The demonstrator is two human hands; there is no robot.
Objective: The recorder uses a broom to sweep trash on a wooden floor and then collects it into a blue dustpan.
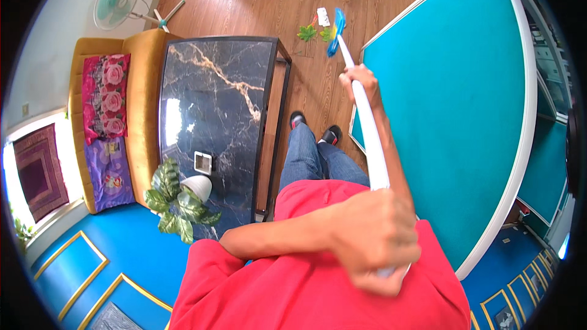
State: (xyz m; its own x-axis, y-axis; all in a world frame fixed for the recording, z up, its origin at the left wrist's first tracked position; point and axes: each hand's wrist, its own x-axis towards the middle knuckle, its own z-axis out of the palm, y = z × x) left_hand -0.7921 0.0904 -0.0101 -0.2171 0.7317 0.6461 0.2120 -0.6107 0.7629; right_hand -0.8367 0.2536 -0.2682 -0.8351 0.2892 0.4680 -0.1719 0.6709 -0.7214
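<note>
A broom with a white handle (372, 137) and a blue head (337, 32) slants away from my chest toward the floor. My left hand (379, 241) is closed in a fist round the handle's upper end, close to my red shirt. Farther down, my right hand (361, 79) grips the handle with the arm stretched out. Beside the broom head lie a green leaf-shaped piece (307, 32), a yellow-green leaf (326, 35) partly next to the blue bristles, and a small white card or paper (323, 17).
On my left stands a dark marble-topped table (214, 85) bearing a potted plant (197, 188) and a small white square object (203, 163). Beyond it are a mustard sofa (140, 110) and a standing fan (117, 1). A large teal panel with white edges (452, 104) rises close on my right.
</note>
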